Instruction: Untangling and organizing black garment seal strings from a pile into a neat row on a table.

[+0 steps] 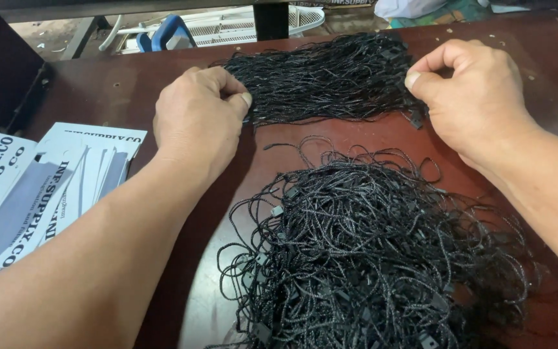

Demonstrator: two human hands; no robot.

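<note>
Nearest the camera sprawls a loose tangle of black looped cords (pixel 369 258), and everything else is best placed from the straight bundle of black cords (pixel 324 77) lying beyond it on the dark red table (pixel 537 52). That bundle runs left to right, its long axis across the person's front, with a strip of bare tabletop between it and the tangle. The left hand (pixel 198 119) sits at the bundle's left end, thumb and fingertips pinched shut on a few strands there. The right hand (pixel 473 90) is at the bundle's right end, likewise closed in a pinch at the cords' small black end pieces. Both hands are equally close to it, one at each end. White printed cards (pixel 46 187) lie fanned well left of the bundle, near the table's left edge; open tabletop remains to the bundle's right.
</note>
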